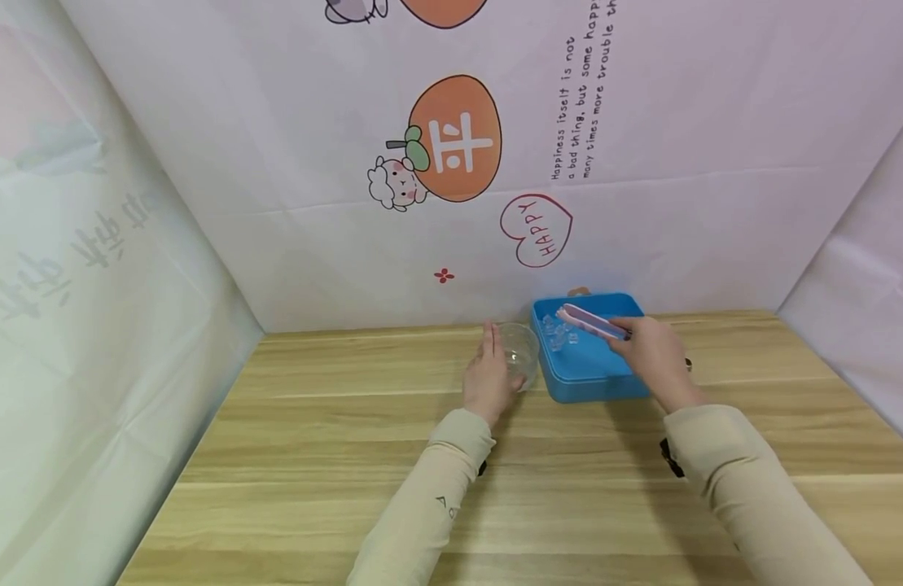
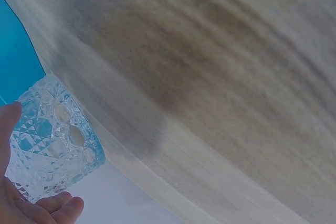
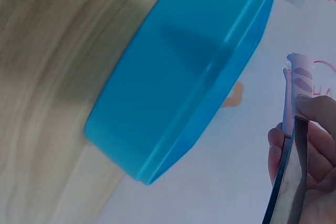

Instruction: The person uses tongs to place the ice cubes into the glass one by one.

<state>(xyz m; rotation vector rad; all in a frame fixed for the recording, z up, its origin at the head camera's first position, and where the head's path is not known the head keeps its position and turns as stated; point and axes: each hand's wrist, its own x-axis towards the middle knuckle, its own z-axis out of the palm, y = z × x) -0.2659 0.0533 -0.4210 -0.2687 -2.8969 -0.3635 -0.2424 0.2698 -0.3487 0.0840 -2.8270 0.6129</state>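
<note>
My left hand holds a clear cut-glass cup at the left side of the blue box. Thumb and fingers lie on opposite sides of the glass in the left wrist view. With my right hand I grip a pair of tongs, metal at the handle and pale pink toward the tips. Its tips are above the left part of the blue box. Inside the box, several clear ice-like pieces lie at the left. Whether the tips pinch a piece, I cannot tell.
Box and cup stand on a wood-grain table, close to the printed white back sheet. White sheets also hang at the left and right.
</note>
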